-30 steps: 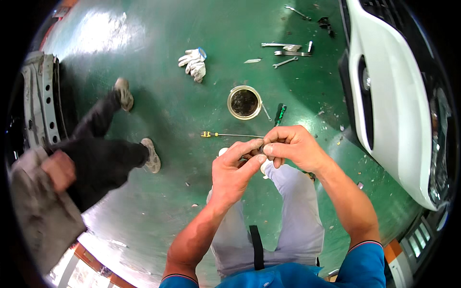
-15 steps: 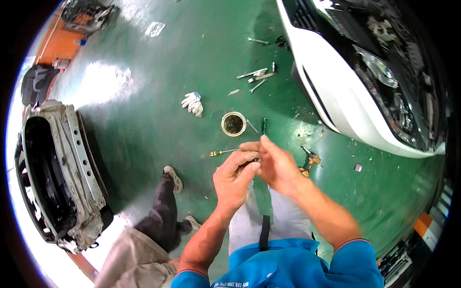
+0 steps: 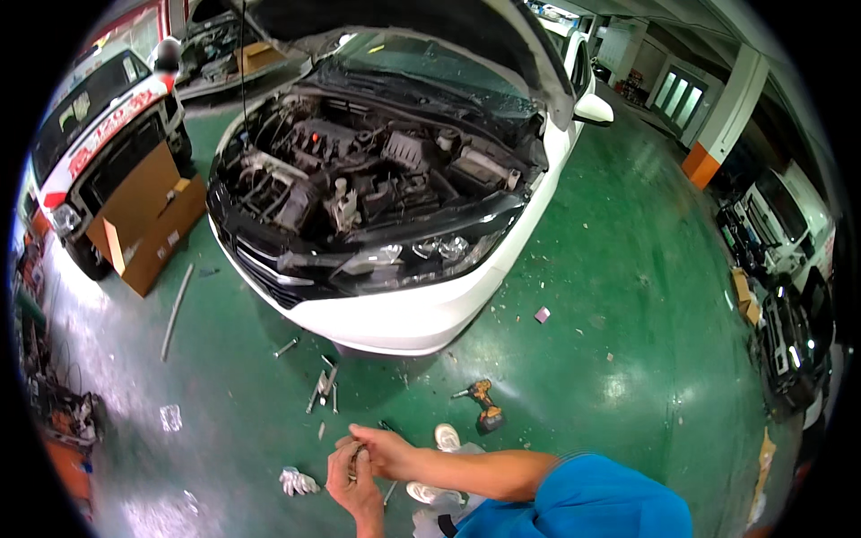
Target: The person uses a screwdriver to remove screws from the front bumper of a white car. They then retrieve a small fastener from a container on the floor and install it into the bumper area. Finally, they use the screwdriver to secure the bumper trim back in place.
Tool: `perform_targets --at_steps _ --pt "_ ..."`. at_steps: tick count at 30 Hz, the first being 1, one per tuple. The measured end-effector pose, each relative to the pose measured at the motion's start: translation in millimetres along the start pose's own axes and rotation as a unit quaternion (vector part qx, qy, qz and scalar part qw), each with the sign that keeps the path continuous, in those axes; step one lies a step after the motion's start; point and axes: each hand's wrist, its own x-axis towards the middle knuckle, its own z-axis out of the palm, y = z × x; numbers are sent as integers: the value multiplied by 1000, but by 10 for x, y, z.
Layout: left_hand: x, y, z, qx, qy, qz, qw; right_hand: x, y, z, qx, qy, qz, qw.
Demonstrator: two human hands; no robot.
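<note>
My left hand (image 3: 348, 482) and my right hand (image 3: 387, 451) meet low in the head view, left of my feet. Fingers of the left are curled in a pinch around something small and dark, too hidden to name. The right hand's fingers bend over against the left ones, around the same spot. Beyond the hands, several wrenches (image 3: 325, 386) lie on the green floor. A pair of white work gloves (image 3: 298, 481) rests to their left. To the right is an orange and black cordless drill (image 3: 485, 408).
Ahead stands a white car (image 3: 404, 314) with its hood (image 3: 421, 31) raised over the engine bay. At left are a cardboard box (image 3: 152, 229) and a long grey strip (image 3: 177, 312). Car parts (image 3: 789, 345) line the right side; a pillar (image 3: 728, 117) rises behind.
My view has swung up and to the right, bringing the car's engine bay into sight. The round tub and the other person have left the view. My hands remain together.
</note>
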Motion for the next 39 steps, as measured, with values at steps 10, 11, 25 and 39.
perform_targets --at_steps 10,11,25,39 --pt "408 81 845 -118 -108 -90 983 -1424 -1482 -650 -149 231 -232 933" --pt "458 67 890 -111 -111 -92 983 -1496 -1667 -663 -157 257 -252 919" --pt "1581 480 2856 -129 -166 -79 974 -2826 -5318 -78 -454 461 -609 458" --pt "2336 414 4076 -217 -294 -123 923 -3165 -7177 1326 -608 552 -557 -123"
